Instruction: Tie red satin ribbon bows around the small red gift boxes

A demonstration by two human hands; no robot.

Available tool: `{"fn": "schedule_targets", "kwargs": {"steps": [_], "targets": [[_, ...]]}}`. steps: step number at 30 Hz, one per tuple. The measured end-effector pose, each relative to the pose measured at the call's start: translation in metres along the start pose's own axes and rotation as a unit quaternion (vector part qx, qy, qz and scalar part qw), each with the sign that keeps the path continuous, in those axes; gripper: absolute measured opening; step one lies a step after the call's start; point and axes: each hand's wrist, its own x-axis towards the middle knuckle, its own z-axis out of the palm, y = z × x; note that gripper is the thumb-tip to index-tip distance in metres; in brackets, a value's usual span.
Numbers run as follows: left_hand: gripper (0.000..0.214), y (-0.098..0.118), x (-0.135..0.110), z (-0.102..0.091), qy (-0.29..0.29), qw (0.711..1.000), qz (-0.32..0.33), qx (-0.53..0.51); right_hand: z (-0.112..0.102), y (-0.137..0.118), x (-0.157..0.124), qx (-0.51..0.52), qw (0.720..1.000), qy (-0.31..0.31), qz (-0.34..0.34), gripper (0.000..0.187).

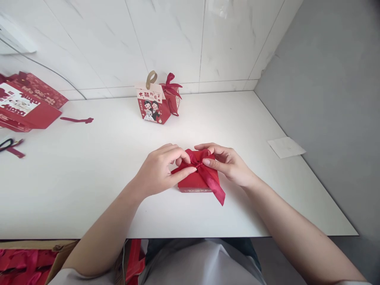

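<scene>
A small red gift box [194, 184] rests on the white table in front of me, its top tied with a red ribbon bow [212, 181]. One ribbon tail hangs over the front right edge. From the left, my left hand [162, 168] pinches the bow's left loop close to the knot between thumb and fingers. On the other side, my right hand [227, 161] has its thumb on the bow by the knot, with the fingers behind the right loop. Part of the bow and the box's sides are hidden by my fingers.
Two decorated boxes stand near the wall: one with a cartoon couple [152, 109] and one with a ribbon [173, 95]. Larger red packaging [44, 114] lies at the left, beside a dark red strip [76, 120]. White paper [285, 147] lies right. A carton [59, 257] of red items sits below the table edge.
</scene>
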Motion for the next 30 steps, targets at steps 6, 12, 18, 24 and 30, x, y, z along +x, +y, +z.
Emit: {"fn": "schedule_targets", "kwargs": {"steps": [6, 12, 18, 24, 30], "targets": [[0.012, 0.004, 0.001, 0.003, -0.010, 0.998, -0.050, -0.045, 0.004, -0.002, 0.000, 0.022, 1.000, 0.002, 0.001, 0.011], [0.017, 0.002, -0.002, 0.007, -0.027, 0.990, -0.107, -0.089, 0.003, -0.003, -0.001, 0.034, 0.999, 0.000, 0.010, 0.011], [0.009, 0.001, -0.002, 0.006, -0.025, 0.992, -0.106, -0.066, 0.002, -0.002, 0.001, 0.098, 0.994, -0.037, 0.011, 0.006], [0.017, -0.002, -0.001, 0.008, 0.016, 0.999, 0.035, 0.016, 0.000, -0.001, 0.002, 0.090, 0.995, -0.044, -0.002, 0.011], [0.023, -0.011, -0.002, 0.008, 0.060, 0.972, 0.197, 0.116, 0.000, -0.001, 0.000, 0.052, 0.999, -0.002, -0.010, 0.023]]}}
